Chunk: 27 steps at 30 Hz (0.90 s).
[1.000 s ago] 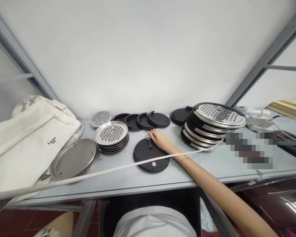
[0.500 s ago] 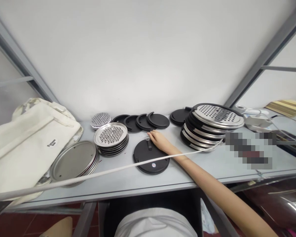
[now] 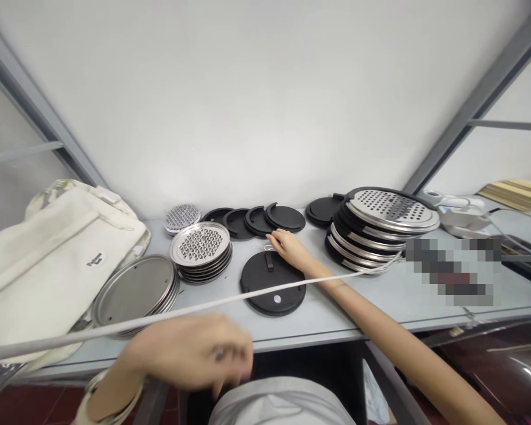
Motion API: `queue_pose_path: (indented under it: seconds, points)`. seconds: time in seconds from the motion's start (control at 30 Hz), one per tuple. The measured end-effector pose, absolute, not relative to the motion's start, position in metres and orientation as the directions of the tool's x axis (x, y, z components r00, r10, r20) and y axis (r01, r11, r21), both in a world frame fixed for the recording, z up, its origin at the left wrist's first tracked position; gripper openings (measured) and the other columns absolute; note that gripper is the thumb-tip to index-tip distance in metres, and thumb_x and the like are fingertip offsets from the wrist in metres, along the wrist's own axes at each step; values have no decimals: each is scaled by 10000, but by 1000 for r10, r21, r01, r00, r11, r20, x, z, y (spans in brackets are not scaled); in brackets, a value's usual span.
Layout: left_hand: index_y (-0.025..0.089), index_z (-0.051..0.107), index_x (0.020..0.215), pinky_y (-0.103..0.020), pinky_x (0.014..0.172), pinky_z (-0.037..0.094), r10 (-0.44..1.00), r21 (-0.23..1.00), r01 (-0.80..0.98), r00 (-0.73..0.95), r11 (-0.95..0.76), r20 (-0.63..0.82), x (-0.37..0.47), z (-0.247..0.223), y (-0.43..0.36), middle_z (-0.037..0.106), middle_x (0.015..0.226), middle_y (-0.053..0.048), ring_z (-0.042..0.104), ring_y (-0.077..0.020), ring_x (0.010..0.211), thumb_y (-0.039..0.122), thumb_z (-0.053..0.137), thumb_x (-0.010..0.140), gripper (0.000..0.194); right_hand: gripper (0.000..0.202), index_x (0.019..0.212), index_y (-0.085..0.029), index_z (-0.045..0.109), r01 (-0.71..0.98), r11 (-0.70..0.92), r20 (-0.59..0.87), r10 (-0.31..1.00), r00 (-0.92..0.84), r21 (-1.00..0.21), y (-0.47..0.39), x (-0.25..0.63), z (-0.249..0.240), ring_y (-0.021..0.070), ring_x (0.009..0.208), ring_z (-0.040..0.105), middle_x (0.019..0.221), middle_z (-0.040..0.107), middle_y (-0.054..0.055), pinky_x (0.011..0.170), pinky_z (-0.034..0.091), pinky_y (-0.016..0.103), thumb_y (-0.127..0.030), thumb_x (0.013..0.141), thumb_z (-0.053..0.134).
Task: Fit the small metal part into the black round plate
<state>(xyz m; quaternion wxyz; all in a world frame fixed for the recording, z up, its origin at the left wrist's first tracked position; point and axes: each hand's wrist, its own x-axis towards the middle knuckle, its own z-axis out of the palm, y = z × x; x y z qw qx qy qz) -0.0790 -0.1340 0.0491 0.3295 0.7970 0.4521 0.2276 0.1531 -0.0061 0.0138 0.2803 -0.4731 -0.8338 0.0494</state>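
Observation:
A black round disc (image 3: 272, 301) with a short strap (image 3: 269, 261) and a small round sticker lies on the grey table in front of me. At its far edge a metal clip (image 3: 268, 248) sticks out. Just beyond that edge is my right hand (image 3: 288, 247), with its fingers curled together; whatever they may hold is hidden. My left hand (image 3: 199, 348) hovers over the table's front edge, blurred by motion, its fingers bent downward. A small dark spot shows at its fingers, too smeared to identify.
Left stand stacked perforated metal discs (image 3: 200, 244), grey metal plates (image 3: 135, 289) and a cream bag (image 3: 71, 254). Black discs (image 3: 287, 217) lie along the wall. A tall stack of perforated discs (image 3: 389, 206) stands right. A white cord (image 3: 230, 300) crosses the foreground.
My left hand has come into view from the lower left, over the table's front edge. My right hand has shifted slightly right and stays by the clip end of the black disc.

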Motion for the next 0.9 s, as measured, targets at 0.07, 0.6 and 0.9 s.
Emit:
queue_pose_path:
  seconds: [0.07, 0.6, 0.9]
  points:
    - [190, 618, 942, -232, 606, 485, 837, 739, 541, 544, -401, 56, -71, 55, -116, 638, 771, 10, 612, -125, 666, 311, 442, 936, 214, 355, 687, -176, 529, 751, 560, 411, 812, -415, -349, -4, 154, 16, 123, 630, 520, 665, 560, 9, 682, 348, 246, -280, 991, 379]
    - [166, 597, 805, -274, 758, 489, 843, 604, 588, 384, -538, 376, -27, 18, -24, 647, 802, -9, 621, -140, 759, 58, 528, 800, 128, 369, 686, -154, 581, 717, 511, 314, 859, -404, -474, 1, 144, 15, 108, 548, 509, 624, 617, 16, 552, 294, 225, -298, 975, 402]
    - [186, 624, 850, -283, 788, 477, 816, 554, 599, 425, -578, 392, -23, 21, -27, 642, 840, -11, 613, -146, 797, 113, 529, 845, 119, 479, 664, -144, 638, 753, 436, 268, 899, -345, -493, 2, 146, 11, 144, 561, 578, 625, 673, 60, 540, 299, 237, -357, 985, 354]
